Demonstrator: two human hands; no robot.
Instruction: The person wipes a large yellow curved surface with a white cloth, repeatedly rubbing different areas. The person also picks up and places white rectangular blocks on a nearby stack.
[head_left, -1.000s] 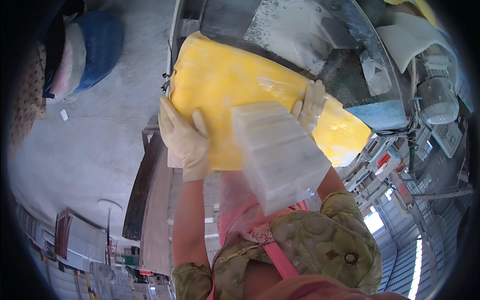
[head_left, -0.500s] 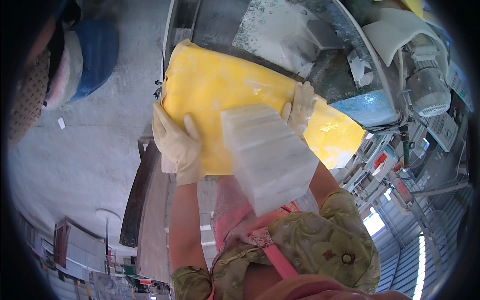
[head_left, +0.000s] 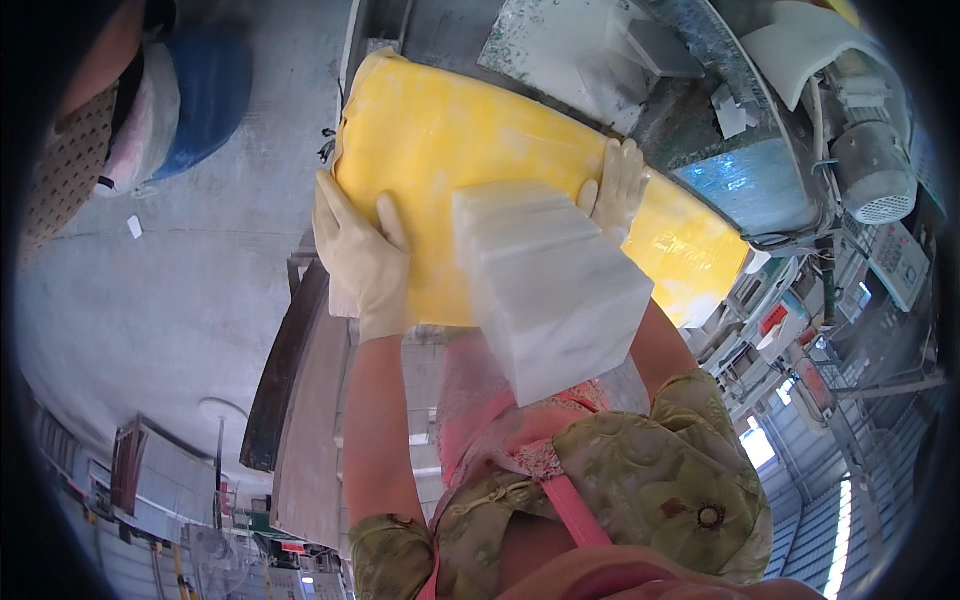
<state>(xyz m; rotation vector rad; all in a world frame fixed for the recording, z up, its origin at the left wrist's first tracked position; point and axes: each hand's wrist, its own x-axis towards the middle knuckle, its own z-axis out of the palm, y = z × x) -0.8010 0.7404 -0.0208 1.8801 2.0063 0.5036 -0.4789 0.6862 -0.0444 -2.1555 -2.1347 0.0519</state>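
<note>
2 thumbs spread and grip apart, left hand [head_left: 364, 262] and right hand [head_left: 618, 192] rest on the yellow sheet [head_left: 455, 130], flanking the pale block [head_left: 560, 285] mid-frame, apparently steadying the sheet.

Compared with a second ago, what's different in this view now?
At the left edge, another person's bare arm and patterned cloth have come further rightward into view. The view shifted slightly. Nothing was visibly taken up or let go: left hand and right hand stay on the yellow sheet, the white block beside the right hand.
</note>
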